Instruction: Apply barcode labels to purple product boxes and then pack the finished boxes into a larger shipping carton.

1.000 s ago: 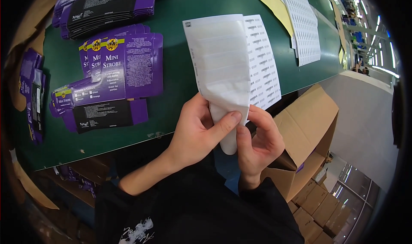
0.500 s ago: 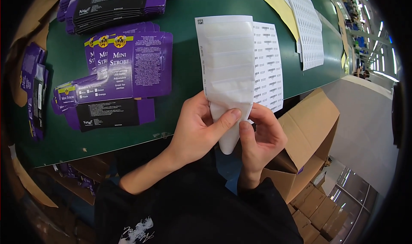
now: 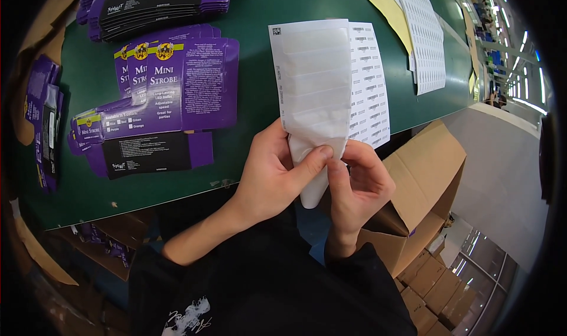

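My left hand (image 3: 274,173) grips a long white label backing sheet (image 3: 313,79), its thumb pressed flat across the lower part. Glossy bare strips cross the sheet, which bends and narrows into a curled tail (image 3: 313,197) below the thumb. At the sheet's lower right edge my right hand (image 3: 360,185) is pinched closed, thumb against fingers, touching the sheet; whether a label is between the tips I cannot make out. Behind it, on the green table (image 3: 248,52), lies a sheet of printed barcode labels (image 3: 369,88). Flat purple and black cartons (image 3: 204,88) overlap to the left of my hands.
A stack of folded cartons (image 3: 159,8) stands at the far left, with more cartons (image 3: 44,123) at the left edge. Further label sheets (image 3: 426,46) and a yellow sheet (image 3: 387,14) lie far right. An opened cardboard box (image 3: 422,176) sits beside the table on the right.
Both hands have risen very slightly with the backing sheet, and the right fingertips have shifted a little closer to the left thumb. The cartons look unmoved apart from a small view shift.
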### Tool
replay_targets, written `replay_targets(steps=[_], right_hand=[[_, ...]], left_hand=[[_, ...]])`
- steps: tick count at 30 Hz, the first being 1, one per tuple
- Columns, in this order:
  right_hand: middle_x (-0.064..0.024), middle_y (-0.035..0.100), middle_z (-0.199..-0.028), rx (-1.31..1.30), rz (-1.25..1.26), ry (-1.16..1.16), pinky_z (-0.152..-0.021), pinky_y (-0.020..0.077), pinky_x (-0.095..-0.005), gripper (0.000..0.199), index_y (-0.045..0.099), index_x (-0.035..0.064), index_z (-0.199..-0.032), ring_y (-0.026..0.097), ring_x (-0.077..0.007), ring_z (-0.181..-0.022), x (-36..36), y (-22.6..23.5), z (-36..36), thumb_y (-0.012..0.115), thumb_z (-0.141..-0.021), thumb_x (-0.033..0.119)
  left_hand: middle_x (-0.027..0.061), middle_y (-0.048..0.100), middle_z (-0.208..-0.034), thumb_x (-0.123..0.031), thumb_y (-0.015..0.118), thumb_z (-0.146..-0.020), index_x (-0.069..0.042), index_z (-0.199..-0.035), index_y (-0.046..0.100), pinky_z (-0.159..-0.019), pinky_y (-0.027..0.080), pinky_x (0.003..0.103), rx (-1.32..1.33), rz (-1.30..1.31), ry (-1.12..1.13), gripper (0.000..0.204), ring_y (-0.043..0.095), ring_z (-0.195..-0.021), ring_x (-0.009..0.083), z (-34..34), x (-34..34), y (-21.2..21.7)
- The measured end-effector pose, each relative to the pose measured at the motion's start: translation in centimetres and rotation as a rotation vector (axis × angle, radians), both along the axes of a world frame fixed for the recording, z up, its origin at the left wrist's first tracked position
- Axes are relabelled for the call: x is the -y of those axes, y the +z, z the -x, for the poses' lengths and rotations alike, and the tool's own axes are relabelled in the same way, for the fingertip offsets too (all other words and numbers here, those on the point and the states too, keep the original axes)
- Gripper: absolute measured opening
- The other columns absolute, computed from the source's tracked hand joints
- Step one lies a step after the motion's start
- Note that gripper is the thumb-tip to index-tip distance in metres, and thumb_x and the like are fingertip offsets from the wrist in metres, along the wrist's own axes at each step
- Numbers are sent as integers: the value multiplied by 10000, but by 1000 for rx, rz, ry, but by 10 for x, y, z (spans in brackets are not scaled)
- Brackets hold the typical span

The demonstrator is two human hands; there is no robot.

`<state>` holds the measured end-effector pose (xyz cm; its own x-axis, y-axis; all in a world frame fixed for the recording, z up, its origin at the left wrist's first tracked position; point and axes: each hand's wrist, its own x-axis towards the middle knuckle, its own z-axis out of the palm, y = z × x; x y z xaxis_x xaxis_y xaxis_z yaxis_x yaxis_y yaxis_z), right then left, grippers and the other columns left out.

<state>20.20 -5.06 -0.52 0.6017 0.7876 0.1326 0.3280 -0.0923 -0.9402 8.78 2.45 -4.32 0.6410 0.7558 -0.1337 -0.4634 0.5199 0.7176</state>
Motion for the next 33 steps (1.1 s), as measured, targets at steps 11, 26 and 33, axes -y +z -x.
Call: replay_targets(steps=[11,26,33], right_hand=[[-85,727,-993,-118,-11,0,-858,501,-272,149,704,-67,-1028,649,-145,-915,1,1,-3,637,-895,-62],[-133,685,-1000,-184,-50,-99,-736,542,-286,157,607,-56,-1012,650,-159,-817,-9,-27,-49,557,-1019,93],[-137,677,-1017,-157,-135,-167,-640,579,-268,186,602,-58,-1017,656,-159,-718,-21,-37,-63,539,-1043,115]], left_hand=[[97,686,-1190,-49,670,-996,32,-1310,556,-940,543,309,18,17,-21,344,657,-1091,141,0,-2,-2],[151,603,-1348,-2,670,-961,35,-1423,446,-1023,511,351,50,40,192,515,591,-1249,215,-8,2,-2],[226,479,-1484,-13,711,-867,32,-1389,523,-1166,373,458,-456,-973,421,556,436,-1410,374,15,6,29]])
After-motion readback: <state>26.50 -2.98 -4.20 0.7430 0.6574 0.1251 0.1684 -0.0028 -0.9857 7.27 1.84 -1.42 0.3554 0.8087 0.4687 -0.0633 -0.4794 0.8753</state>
